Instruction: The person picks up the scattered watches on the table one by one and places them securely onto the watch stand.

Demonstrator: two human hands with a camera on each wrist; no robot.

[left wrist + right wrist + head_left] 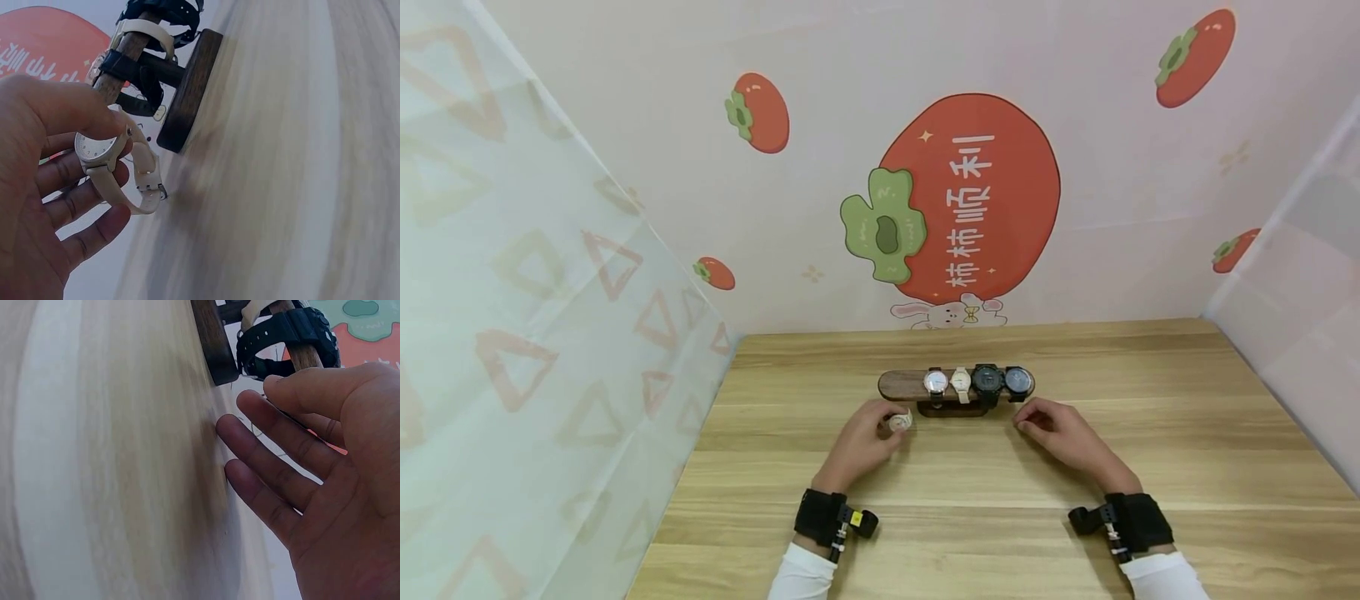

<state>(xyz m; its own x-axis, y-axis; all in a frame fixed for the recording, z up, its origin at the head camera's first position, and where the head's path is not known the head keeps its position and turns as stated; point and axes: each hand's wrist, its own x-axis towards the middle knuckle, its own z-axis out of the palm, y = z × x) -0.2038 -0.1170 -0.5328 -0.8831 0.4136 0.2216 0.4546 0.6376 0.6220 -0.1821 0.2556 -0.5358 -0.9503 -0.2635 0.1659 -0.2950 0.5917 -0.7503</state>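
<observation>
My left hand (863, 439) pinches a white wristwatch (97, 147) between thumb and fingers, its strap buckled in a loop. It is just left of and in front of a dark wooden watch stand (901, 385). Along the stand's bar sit a white-faced watch on a black strap (936, 382), a cream watch (961, 381), a bulky black watch (988, 379) and a dark-faced watch (1018, 380). Bare bar shows at its left end. My right hand (1063, 433) holds nothing, its fingers loosely bent near the stand's right end.
The stand's base (190, 94) rests on a light wood-grain table (970, 533). Behind rises a pale wall covering (1120, 208) with printed persimmons, and similar sheets flank the table on the left and right.
</observation>
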